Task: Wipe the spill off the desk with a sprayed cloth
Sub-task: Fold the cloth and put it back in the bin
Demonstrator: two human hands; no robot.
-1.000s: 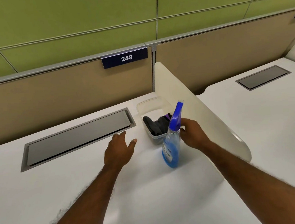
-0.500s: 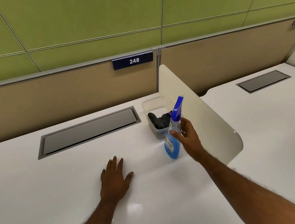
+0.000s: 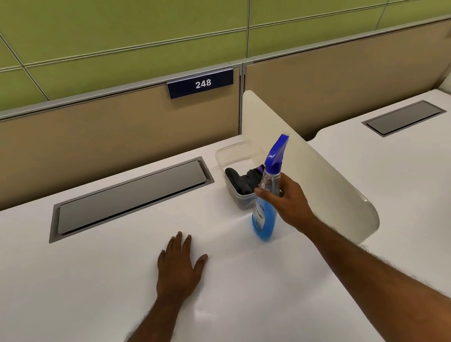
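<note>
A spray bottle (image 3: 264, 216) with blue liquid and a blue trigger head stands on the white desk (image 3: 92, 275). My right hand (image 3: 286, 198) is wrapped around its clear neck. Just behind it a clear plastic tub (image 3: 227, 154) holds a dark crumpled cloth (image 3: 240, 179). My left hand (image 3: 179, 263) lies flat on the desk, palm down with fingers apart, left of the bottle and holding nothing. I cannot make out a spill on the white surface.
A grey cable hatch (image 3: 129, 198) is set into the desk behind my left hand. A cream divider panel (image 3: 313, 169) stands right of the bottle, separating a second desk (image 3: 409, 183). A beige partition with a "248" sign (image 3: 201, 83) runs along the back.
My left hand drew back from near the tub toward me and settled flat on the desk. My right hand closed around the bottle's neck.
</note>
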